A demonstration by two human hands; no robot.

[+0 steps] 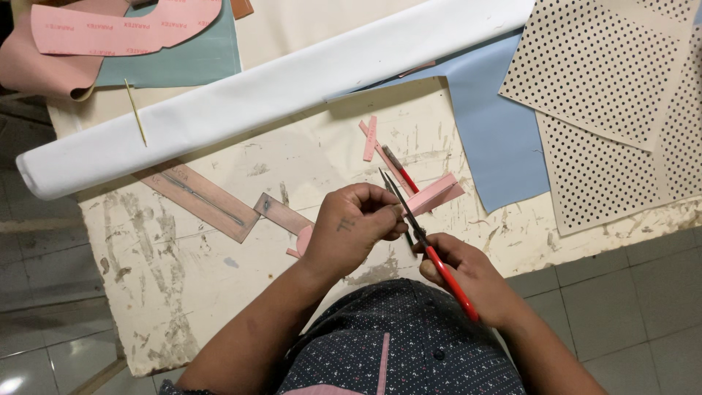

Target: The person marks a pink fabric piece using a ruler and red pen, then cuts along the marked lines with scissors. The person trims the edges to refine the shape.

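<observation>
Right hand [468,281] grip closed around red-handled scissors [431,245], blades parted at pink strip [433,196] pinched by left hand [351,227] over scuffed desk [190,271].

Red-handled scissors [431,252], pink strip [433,195], white roll [278,91], pale blue sheet [497,139], cream black-dotted sheets [614,95].

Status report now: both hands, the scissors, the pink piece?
Right hand grips red-handled scissors, blades open. Left hand pinches pink strip at the blades. Nothing blocking.
</observation>
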